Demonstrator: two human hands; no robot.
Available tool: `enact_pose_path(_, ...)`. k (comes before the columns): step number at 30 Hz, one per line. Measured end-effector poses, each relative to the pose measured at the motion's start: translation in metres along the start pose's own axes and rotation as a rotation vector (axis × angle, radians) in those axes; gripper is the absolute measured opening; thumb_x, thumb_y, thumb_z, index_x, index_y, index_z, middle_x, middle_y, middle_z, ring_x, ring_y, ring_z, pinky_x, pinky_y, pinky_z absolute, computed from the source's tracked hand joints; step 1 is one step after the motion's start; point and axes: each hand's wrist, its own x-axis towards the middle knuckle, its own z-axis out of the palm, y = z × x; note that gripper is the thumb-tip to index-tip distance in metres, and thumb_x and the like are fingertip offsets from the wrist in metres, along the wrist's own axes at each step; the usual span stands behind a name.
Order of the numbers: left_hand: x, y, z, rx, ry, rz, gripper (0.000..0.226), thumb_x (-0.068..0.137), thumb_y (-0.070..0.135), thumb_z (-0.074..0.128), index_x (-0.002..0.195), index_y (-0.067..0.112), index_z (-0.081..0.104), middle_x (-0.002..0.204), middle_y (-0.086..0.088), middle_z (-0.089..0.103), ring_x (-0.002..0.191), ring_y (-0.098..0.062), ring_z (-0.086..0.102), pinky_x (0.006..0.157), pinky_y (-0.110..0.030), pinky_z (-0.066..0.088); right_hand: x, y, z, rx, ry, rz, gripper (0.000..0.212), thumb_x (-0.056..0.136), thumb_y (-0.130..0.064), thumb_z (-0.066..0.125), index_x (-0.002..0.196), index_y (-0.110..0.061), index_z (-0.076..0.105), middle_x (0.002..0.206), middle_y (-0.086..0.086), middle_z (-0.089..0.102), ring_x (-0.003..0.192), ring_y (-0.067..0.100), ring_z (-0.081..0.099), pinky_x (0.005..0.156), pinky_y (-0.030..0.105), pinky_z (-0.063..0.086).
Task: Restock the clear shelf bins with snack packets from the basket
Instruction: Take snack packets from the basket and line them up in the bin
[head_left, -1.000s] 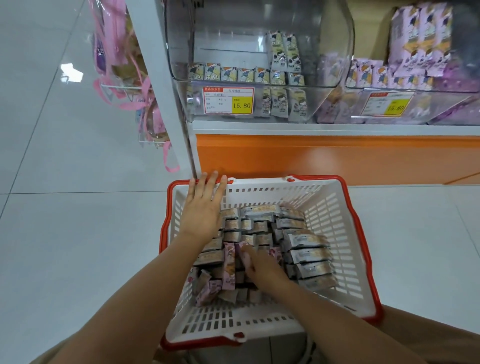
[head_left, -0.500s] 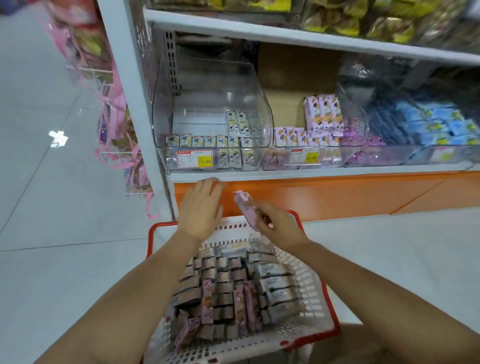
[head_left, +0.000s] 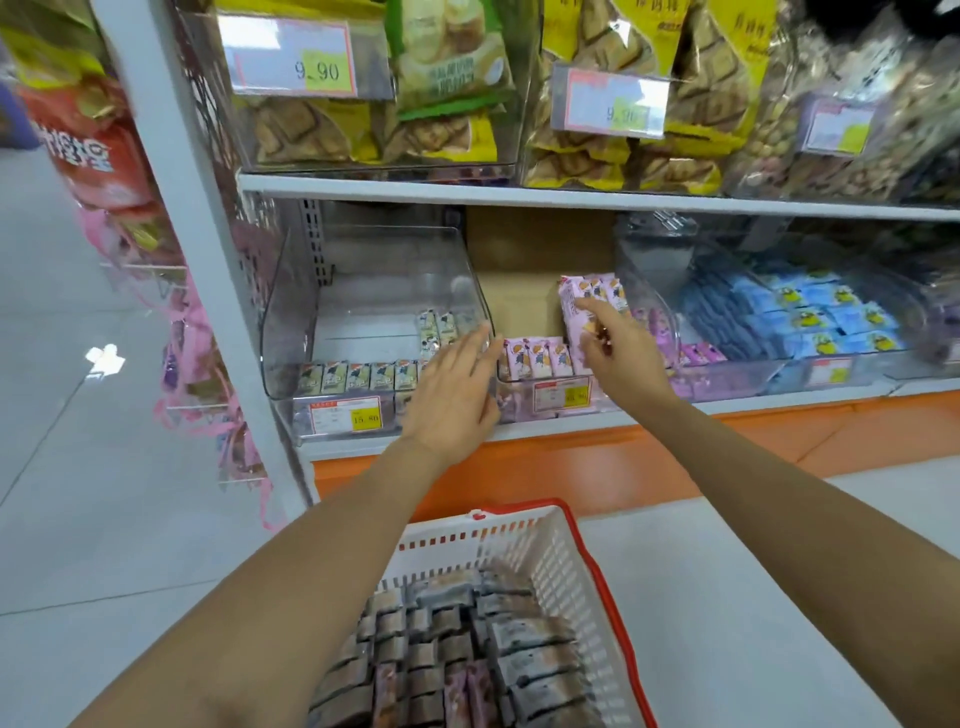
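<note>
- Holding the left hand flat and wide, fingers straight and close together, in front of the near right corner of the left clear plastic shelf bin; gripping nothing.
- Holding the right hand up at the middle clear plastic shelf bin, index fingertip touching an upright stack of pink snack packets, the other fingers curling loosely.
- Not showing whether the right hand is pinching a packet or only touching the stack.
- Displaying a row of pink packets standing along the near edge of the middle bin, just left of the right hand.
- Displaying a row of cream-and-green snack packets along the near edge of the left bin, with two more standing behind at the far right.
- Keeping the white slotted plastic basket with red rim near, between the two forearms and below the shelf.
- Carrying rows of grey-brown snack packets in the basket, with a few pink ones among them.
- Storing blue snack packets in the right clear bin, well apart from both hands.
- Showing white-and-yellow price labels on the near faces of the bins.
- Supporting clear bins of yellow biscuit bags on the white upper shelf board.
- Running an orange base panel under the lower shelf.
</note>
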Motion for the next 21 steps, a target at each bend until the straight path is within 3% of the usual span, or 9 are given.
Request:
enact_pose_path(4,0.004,-0.004,0.013,-0.020,0.026,-0.002,0.078,0.095,0.026,0.053,0.157,0.021,0.006,0.165,-0.001,-0.003,0.147,-0.020,0.020,0.119,-0.034,0.011,0.031,0.016,0.019,-0.084,-0.046,0.052,0.043,0.099,-0.012,0.045,0.141,-0.021,0.048,0.104,0.011,0.055,0.092,0.023,0.050,0.079,0.030,0.038)
enact_pose_path(7,0.005,-0.006,0.018,0.009,0.056,0.004,0.079,0.094,0.028,0.054,0.157,0.020,0.008,0.165,-0.002,-0.001,0.138,-0.018,0.037,0.112,-0.038,0.031,0.047,0.025,0.035,-0.102,-0.048,0.061,0.043,0.099,-0.011,0.046,0.140,-0.021,0.048,0.105,0.011,0.052,0.095,0.028,0.052,0.083,0.032,0.040)
enact_pose_path(10,0.006,-0.007,0.023,0.034,0.075,0.007,0.079,0.092,0.030,0.054,0.157,0.019,0.010,0.165,-0.003,0.002,0.128,-0.017,0.048,0.102,-0.037,0.041,0.062,0.030,0.048,-0.110,-0.009,0.042,0.044,0.095,-0.009,0.050,0.138,-0.021,0.050,0.114,0.015,0.049,0.098,0.030,0.052,0.092,0.038,0.046)
enact_pose_path(16,0.007,-0.009,0.029,0.102,0.073,0.013,0.079,0.091,0.033,0.052,0.157,0.016,0.012,0.165,-0.006,0.004,0.111,-0.015,0.056,0.091,-0.033,0.043,0.073,0.028,0.065,-0.174,0.020,0.043,0.046,0.092,-0.004,0.055,0.137,-0.013,0.052,0.117,0.020,0.046,0.106,0.033,0.047,0.096,0.037,0.041)
enact_pose_path(21,0.007,-0.009,0.030,0.110,0.069,0.021,0.078,0.091,0.031,0.050,0.157,0.014,0.013,0.165,-0.007,0.003,0.112,-0.016,0.056,0.089,-0.033,0.043,0.073,0.030,0.064,-0.166,0.008,0.055,0.041,0.095,-0.008,0.048,0.136,-0.011,0.055,0.113,0.020,0.049,0.104,0.032,0.048,0.093,0.037,0.042)
